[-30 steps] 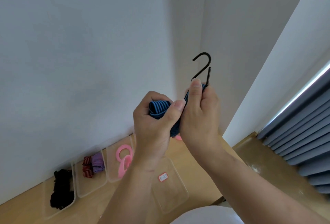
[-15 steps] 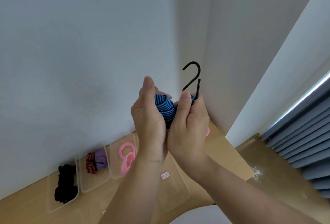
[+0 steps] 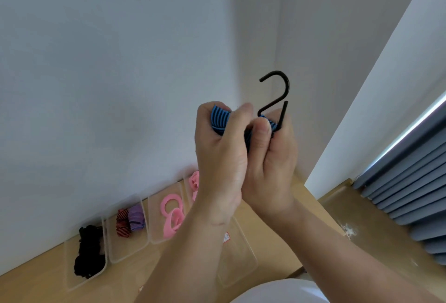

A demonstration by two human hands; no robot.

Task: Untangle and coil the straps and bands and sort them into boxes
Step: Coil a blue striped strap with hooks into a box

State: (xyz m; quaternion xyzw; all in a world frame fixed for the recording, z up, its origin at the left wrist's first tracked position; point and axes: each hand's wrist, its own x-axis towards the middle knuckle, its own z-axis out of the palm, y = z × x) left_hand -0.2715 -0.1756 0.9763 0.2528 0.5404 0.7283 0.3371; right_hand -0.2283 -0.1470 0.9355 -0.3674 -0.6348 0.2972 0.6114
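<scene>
The blue striped strap [image 3: 220, 119] is clamped between the left hand [image 3: 219, 155] and the right hand [image 3: 270, 157], pressed together at chest height. Its black hook [image 3: 277, 95] is pointed upward beside the right thumb. The clear boxes [image 3: 166, 235] are placed below, nearer the left hand.

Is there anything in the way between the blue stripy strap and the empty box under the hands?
Nothing visible blocks it. Both hands, left hand and right hand, hold the blue strap in the air above the empty clear box, which is partly hidden by the forearms.
</scene>
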